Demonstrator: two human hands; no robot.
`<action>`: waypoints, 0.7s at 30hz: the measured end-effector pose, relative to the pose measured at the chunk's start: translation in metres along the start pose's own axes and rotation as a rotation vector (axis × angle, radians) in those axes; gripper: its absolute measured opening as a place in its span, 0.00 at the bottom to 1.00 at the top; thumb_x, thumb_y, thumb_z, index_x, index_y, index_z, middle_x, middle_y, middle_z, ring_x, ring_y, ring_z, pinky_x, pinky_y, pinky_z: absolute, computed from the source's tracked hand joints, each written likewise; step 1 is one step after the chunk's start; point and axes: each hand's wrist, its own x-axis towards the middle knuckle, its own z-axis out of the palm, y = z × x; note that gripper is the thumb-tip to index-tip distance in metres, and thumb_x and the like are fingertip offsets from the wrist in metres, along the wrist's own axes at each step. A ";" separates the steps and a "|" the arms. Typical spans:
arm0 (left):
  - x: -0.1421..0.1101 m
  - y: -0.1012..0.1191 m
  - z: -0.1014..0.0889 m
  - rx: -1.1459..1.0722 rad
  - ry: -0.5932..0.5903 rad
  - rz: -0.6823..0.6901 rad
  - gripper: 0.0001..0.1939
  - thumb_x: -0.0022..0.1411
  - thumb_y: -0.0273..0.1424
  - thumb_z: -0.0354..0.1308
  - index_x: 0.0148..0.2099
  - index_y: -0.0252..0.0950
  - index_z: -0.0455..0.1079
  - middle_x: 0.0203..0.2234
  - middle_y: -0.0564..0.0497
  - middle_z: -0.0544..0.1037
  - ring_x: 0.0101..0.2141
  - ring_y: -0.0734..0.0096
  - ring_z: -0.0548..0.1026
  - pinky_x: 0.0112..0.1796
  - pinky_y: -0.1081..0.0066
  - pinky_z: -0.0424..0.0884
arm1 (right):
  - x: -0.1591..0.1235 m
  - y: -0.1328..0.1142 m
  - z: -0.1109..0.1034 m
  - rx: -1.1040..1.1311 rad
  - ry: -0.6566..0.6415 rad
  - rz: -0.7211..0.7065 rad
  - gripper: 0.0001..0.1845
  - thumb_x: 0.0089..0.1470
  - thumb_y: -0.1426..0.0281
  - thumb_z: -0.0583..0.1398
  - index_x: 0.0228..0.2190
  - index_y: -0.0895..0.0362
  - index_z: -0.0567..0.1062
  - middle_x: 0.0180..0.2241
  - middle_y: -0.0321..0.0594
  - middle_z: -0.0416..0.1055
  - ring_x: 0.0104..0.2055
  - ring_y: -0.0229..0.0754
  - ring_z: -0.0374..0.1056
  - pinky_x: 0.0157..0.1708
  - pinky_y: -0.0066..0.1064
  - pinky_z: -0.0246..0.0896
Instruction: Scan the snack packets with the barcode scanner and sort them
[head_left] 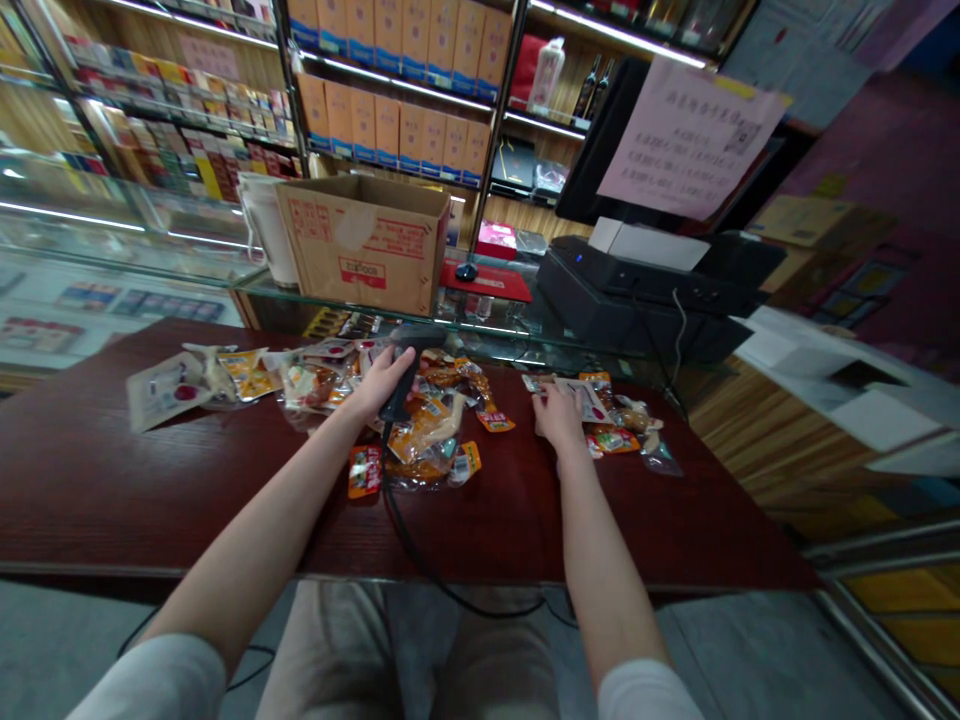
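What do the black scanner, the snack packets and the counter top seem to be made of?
The scanner looks like black plastic, its surface matte. The snack packets seem glossy clear plastic film, shiny and see-through. The counter top looks like varnished dark red wood, showing grain and sheen, though possibly veneer.

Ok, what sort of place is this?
Probably a small retail shop: shelves of boxed goods, a black till on a glass display case, and a corded handheld scanner in the left hand over snack packets.
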 end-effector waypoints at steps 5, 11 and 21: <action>0.000 -0.002 0.000 -0.004 -0.021 0.003 0.28 0.55 0.53 0.62 0.42 0.36 0.59 0.18 0.58 0.71 0.16 0.77 0.69 0.18 0.75 0.61 | -0.005 -0.032 0.014 0.292 -0.127 -0.057 0.27 0.57 0.54 0.59 0.52 0.57 0.71 0.46 0.49 0.76 0.48 0.51 0.72 0.56 0.47 0.56; 0.002 -0.005 0.002 -0.028 -0.014 0.006 0.27 0.55 0.51 0.63 0.42 0.36 0.58 0.24 0.56 0.75 0.17 0.78 0.69 0.18 0.75 0.64 | -0.008 -0.054 0.029 0.217 -0.259 0.016 0.23 0.49 0.62 0.65 0.47 0.58 0.73 0.42 0.47 0.77 0.47 0.52 0.71 0.49 0.42 0.60; -0.010 0.001 0.010 -0.012 -0.182 -0.083 0.34 0.52 0.58 0.61 0.44 0.33 0.61 0.17 0.57 0.72 0.15 0.77 0.67 0.17 0.76 0.61 | -0.001 -0.028 0.008 0.500 -0.027 0.019 0.12 0.47 0.67 0.61 0.36 0.54 0.69 0.33 0.37 0.74 0.35 0.44 0.69 0.38 0.33 0.62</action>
